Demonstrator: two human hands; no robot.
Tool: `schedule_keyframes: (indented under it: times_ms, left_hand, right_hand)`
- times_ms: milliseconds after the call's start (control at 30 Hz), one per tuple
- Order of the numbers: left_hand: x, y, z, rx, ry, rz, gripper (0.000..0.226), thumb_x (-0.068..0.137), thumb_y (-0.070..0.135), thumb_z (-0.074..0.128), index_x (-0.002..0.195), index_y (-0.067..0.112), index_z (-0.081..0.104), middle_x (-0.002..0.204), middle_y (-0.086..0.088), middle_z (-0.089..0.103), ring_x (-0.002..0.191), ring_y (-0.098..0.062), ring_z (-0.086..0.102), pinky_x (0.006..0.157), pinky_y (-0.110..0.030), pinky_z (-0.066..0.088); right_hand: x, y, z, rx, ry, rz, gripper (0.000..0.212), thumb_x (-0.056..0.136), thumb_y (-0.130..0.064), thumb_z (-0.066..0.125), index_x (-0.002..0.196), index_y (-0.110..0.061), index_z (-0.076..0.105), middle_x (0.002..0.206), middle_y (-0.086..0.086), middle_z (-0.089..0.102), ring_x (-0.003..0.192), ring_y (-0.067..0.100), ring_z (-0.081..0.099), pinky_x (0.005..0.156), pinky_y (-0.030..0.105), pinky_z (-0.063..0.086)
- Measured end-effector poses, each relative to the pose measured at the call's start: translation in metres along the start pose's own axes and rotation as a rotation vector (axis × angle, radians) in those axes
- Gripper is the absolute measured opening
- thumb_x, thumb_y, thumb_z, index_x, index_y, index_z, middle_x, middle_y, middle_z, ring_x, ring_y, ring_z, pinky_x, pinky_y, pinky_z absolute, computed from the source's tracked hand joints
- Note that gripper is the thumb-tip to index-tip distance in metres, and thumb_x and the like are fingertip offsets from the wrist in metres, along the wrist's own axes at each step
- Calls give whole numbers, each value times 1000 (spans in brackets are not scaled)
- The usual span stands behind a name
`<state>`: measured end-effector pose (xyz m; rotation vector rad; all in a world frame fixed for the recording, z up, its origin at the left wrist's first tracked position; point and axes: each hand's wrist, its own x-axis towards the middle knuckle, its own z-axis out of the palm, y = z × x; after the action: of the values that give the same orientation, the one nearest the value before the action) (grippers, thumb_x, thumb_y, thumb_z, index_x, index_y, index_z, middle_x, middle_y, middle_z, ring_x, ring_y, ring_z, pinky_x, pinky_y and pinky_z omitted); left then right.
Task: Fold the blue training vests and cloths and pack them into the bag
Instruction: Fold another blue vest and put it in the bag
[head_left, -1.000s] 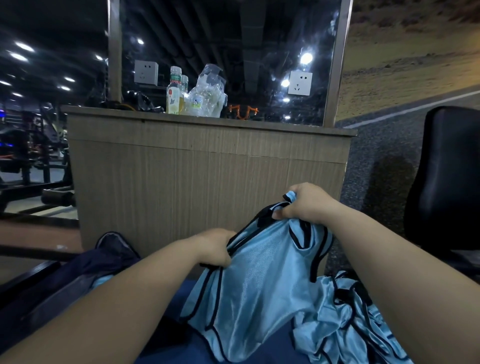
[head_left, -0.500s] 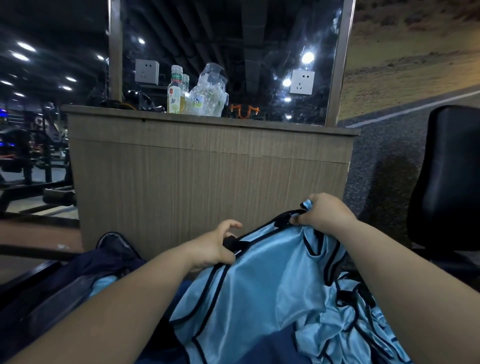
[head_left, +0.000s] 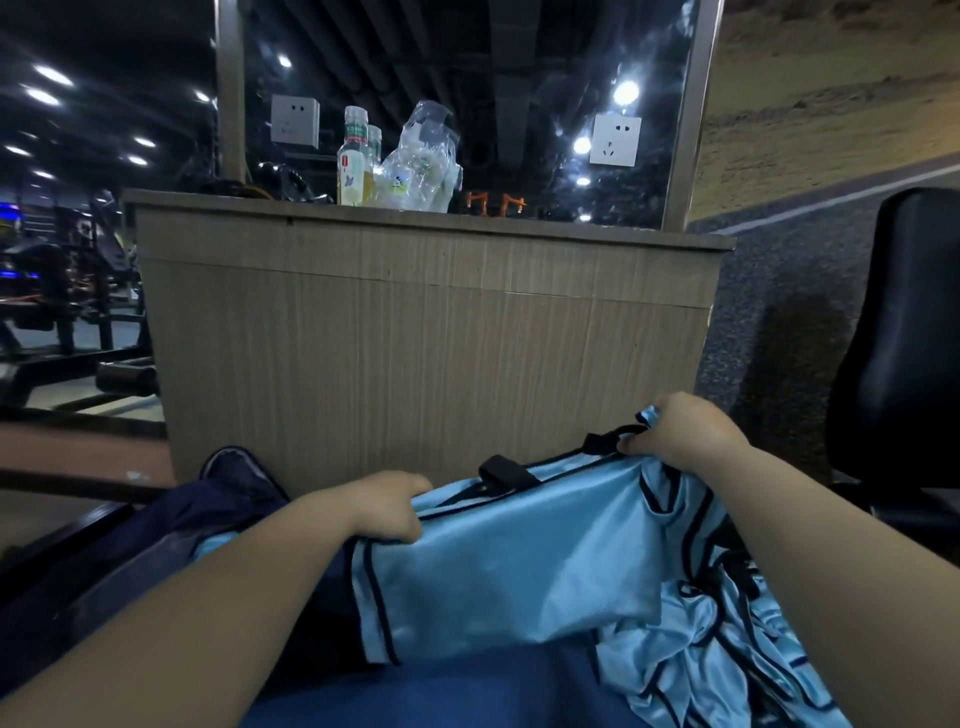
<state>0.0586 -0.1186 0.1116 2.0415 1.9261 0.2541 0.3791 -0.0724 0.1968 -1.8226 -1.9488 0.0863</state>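
Bag (head_left: 156, 535) lower left, dark. Left hand (head_left: 387, 512) grips the top edge of the vest (head_left: 519, 561), which is stretched flat at lower centre. Right hand (head_left: 680, 431) pinches the other corner. Risk: slick cloth slips from either grip and skews the fold; trailing side may snag heap (head_left: 727, 649), lower right.

Both forearms reach forward; left hand (head_left: 387, 506) and right hand (head_left: 680, 431) each apparently pinch the vest (head_left: 519, 561).
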Motion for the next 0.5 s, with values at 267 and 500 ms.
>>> schedule_keyframes:
  times_ms: [267, 500]
  left_hand:
    - [-4, -56, -14, -785, 1, -126, 22, 75, 4, 59, 96, 5, 66, 85, -15, 68, 78, -26, 64, 67, -30, 51]
    - [28, -116, 9, -130, 174, -442, 17, 91, 13, 55, 103, 5, 64, 99, -12, 61, 99, -28, 55, 72, -27, 48]
  right_hand:
    - [14, 29, 48, 63, -303, 122, 72, 66, -51, 84, 120, -8, 62, 110, 5, 63, 96, 20, 59, 85, 27, 50]
    - [13, 32, 137, 110, -385, 129, 81, 80, -60, 67, 138, -7, 50, 139, 10, 55, 126, 28, 52, 100, 31, 42]
